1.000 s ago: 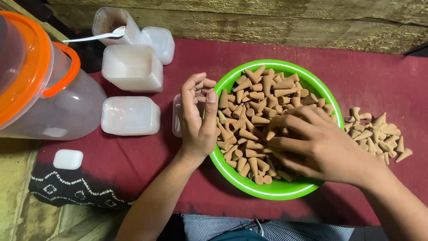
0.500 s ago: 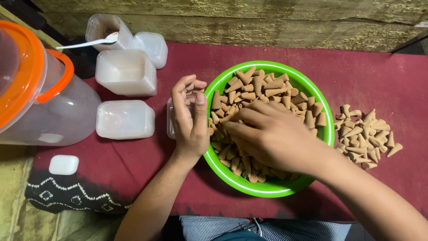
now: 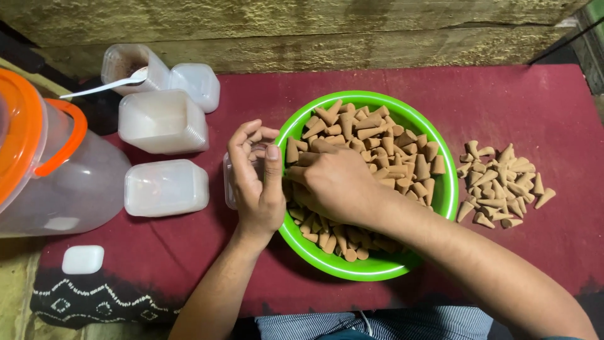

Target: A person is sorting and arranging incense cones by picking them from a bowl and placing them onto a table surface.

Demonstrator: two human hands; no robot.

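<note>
My right hand (image 3: 333, 182) slid left across green bowl (image 3: 448, 189) at frame centre, pinching brown cones (image 3: 377, 135) — light, crumbly, take by base. Left hand (image 3: 257, 179) cupped around small clear container (image 3: 229, 182) — fingers curled.

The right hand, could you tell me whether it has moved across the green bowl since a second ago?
Yes. The right hand has moved from the green bowl's right side leftward, toward the left hand.
</note>
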